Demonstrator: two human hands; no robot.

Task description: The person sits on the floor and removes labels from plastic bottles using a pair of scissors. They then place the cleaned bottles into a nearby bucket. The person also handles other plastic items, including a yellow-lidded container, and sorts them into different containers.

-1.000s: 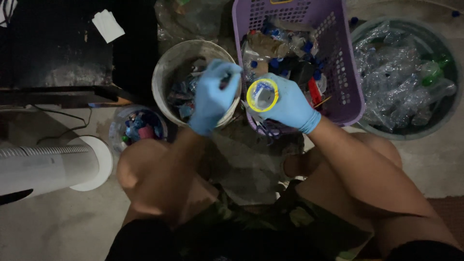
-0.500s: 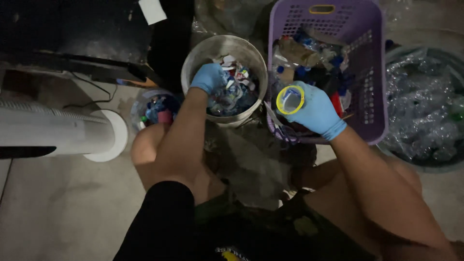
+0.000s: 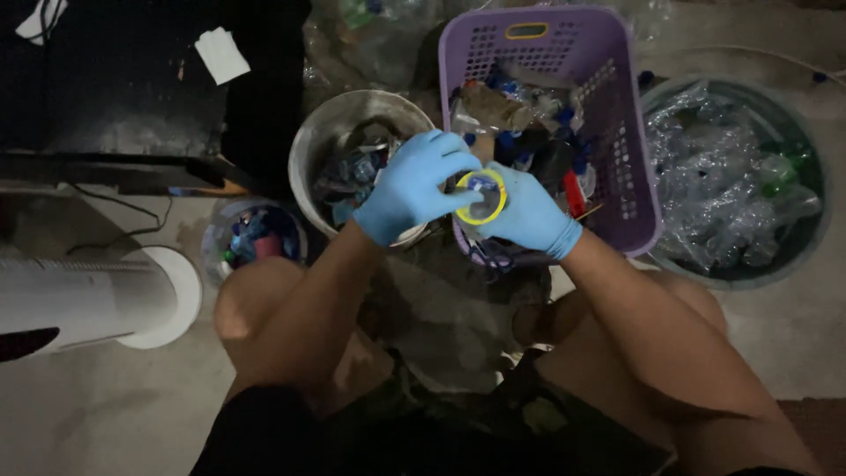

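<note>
Right hand (image 3: pixel 529 216) cups a clear, yellow-rimmed container (image 3: pixel 480 196) — left hand (image 3: pixel 414 187) pinches its rim

Clear plastic bottle (image 3: pixel 480 196) with a yellow rim, seen end-on, open mouth facing up at the camera. Something small and blue shows inside it. Held in the air between both blue-gloved hands, over the near edge of the purple basket (image 3: pixel 630 150), just right of the grey bucket (image 3: pixel 310 145).
</note>
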